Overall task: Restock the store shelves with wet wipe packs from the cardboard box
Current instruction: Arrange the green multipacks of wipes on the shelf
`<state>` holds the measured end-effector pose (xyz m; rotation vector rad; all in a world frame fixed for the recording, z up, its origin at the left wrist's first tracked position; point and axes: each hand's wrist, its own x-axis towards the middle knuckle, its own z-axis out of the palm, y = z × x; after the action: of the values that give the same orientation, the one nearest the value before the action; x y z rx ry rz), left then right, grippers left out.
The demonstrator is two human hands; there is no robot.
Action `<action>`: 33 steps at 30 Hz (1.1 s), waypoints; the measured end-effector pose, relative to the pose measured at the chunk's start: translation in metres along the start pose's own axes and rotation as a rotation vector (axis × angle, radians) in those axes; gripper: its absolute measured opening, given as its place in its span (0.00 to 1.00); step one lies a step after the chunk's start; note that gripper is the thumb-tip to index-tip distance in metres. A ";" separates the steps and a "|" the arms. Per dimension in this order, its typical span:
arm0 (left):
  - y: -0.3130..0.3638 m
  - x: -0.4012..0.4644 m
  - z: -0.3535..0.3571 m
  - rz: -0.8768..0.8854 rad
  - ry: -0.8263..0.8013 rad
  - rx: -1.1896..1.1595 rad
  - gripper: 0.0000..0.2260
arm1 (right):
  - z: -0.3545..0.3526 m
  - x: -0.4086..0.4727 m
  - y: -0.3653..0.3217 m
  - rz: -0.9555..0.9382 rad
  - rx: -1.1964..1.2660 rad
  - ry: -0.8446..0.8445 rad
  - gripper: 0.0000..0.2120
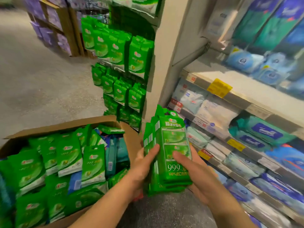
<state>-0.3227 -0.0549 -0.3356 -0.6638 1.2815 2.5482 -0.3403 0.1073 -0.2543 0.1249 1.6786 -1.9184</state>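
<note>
- A stack of green wet wipe packs (171, 152) stands upright between both hands, low in the middle of the view, just right of the cardboard box and in front of the shelf end.
- The left hand (144, 163) presses against the stack's left edge, fingers reaching up along the barcoded sides of the packs, thumb hidden behind them.
- The right hand (195, 176) cradles the stack from below and from the right; its thumb lies across the front pack's printed face, and the fingers curl behind, out of sight.
- The front pack faces the camera, its hanging tab pointing up and white lettering near the bottom edge.
- The cardboard box (69, 124) sits open at lower left, its flaps folded outward, touching or nearly touching the left forearm.
- Inside it lie many more green packs (69, 155), crowded and leaning at angles, with a few teal and blue packs (115, 152) wedged along the right side.
- Above the box, a hanging display (121, 66) carries rows of matching green packs on pegs, several tiers high.
- To the right, store shelves (243, 102) hold white, blue and teal wipe packs, with yellow price tags (219, 87) on the shelf edges.
- The floor (41, 79) is pale and speckled; the purple goods at upper left are blurred.
</note>
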 end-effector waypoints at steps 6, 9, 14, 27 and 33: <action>-0.033 -0.016 0.099 -0.024 -0.123 0.186 0.28 | -0.098 -0.057 -0.009 -0.052 0.108 0.174 0.30; -0.054 -0.021 0.152 -0.034 -0.237 0.178 0.32 | -0.137 -0.089 -0.019 -0.105 0.140 0.238 0.24; -0.084 -0.039 0.230 -0.087 -0.424 0.158 0.21 | -0.198 -0.135 -0.034 -0.181 0.165 0.299 0.19; -0.093 -0.022 0.362 -0.104 -0.638 0.283 0.28 | -0.294 -0.181 -0.089 -0.291 0.210 0.510 0.19; -0.078 0.010 0.413 -0.195 -0.769 0.280 0.32 | -0.323 -0.165 -0.128 -0.269 0.147 0.670 0.44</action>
<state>-0.4244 0.3222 -0.1811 0.2318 1.1635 2.0626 -0.3618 0.4729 -0.1362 0.6976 2.0441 -2.3719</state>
